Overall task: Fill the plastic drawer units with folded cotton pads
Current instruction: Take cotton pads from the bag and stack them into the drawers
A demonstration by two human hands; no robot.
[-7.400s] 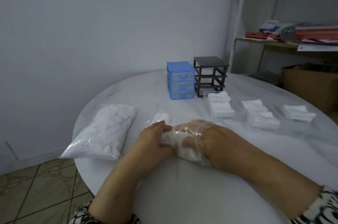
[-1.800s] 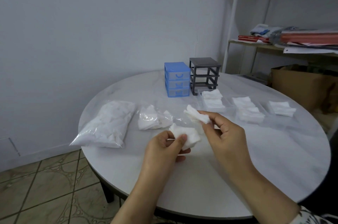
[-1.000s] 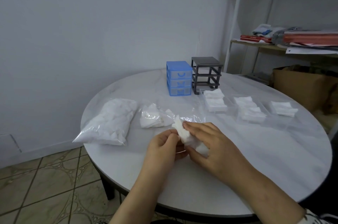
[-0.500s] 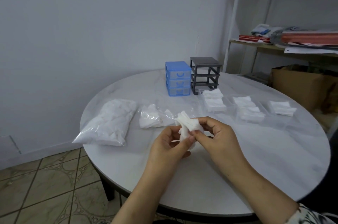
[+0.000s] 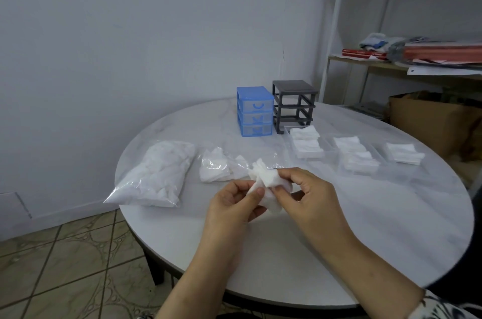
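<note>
Above the round marble table (image 5: 339, 240), a person's left hand (image 5: 232, 209) and right hand (image 5: 307, 196) both pinch a crumpled cotton pad (image 5: 268, 184) between fingertips; soft, featherlight, it likely folds best held at opposite edges.

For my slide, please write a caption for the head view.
Both hands, left hand and right hand, pinch cotton pads above the round table.

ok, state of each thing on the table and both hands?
Blue plastic drawer unit: three drawers closed.
Dark grey plastic frame: drawers out.
Three clear plastic drawers: on table, holding folded pads.
Large clear bag: full.
White cotton pad: pinched by left hand, right hand.
</note>
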